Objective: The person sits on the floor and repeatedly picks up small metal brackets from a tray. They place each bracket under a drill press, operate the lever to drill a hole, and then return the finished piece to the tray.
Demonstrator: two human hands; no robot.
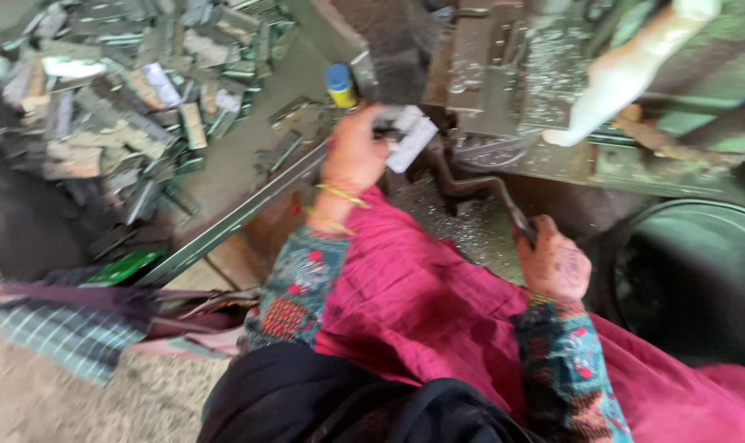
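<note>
Head view shows the left hand (354, 152) clasping a pale flat metal piece (411, 139) at the green machine (553, 90), while the right hand (555, 264) grips a dark bent crank handle (479, 187) below it.

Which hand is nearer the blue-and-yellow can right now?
Left. The left hand is just below and right of the can; the right hand grips the crank handle far to its right.
</note>
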